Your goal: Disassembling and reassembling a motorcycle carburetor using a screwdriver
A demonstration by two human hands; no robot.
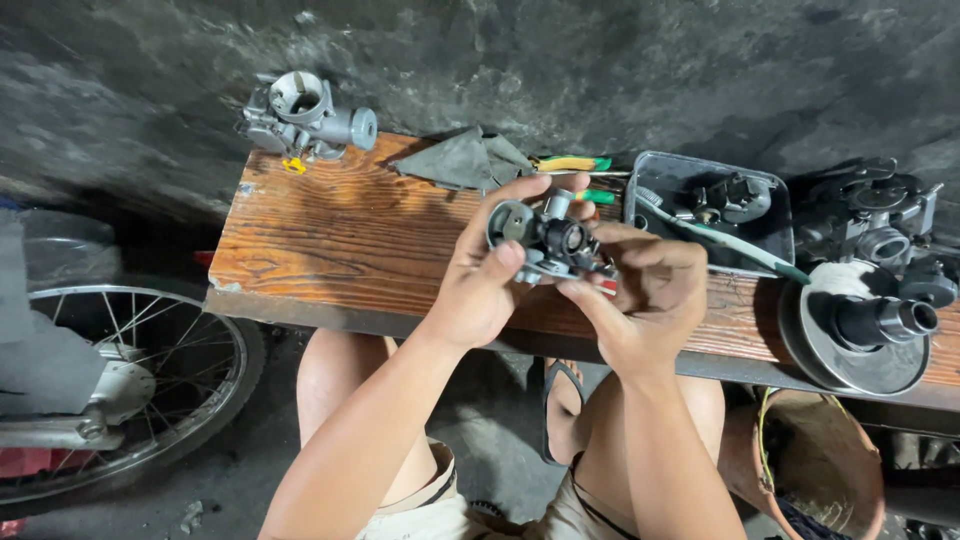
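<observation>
Carburetor (548, 240) sits clasped between left hand (480, 285) and right hand (650, 290) (fingers closed round it); seemingly mid-work, a second carburetor (305, 118) aside.

A worn wooden bench (340, 240) stands on a dark, stained concrete floor (600, 60).

You're in a rough motorcycle repair workshop: a worn wooden bench (330, 240) carries a carburetor (305, 115) at its far left corner, a clutch pulley (860, 330) at its right end, and a spoked wheel (130, 390) stands left of it on stained concrete.
</observation>
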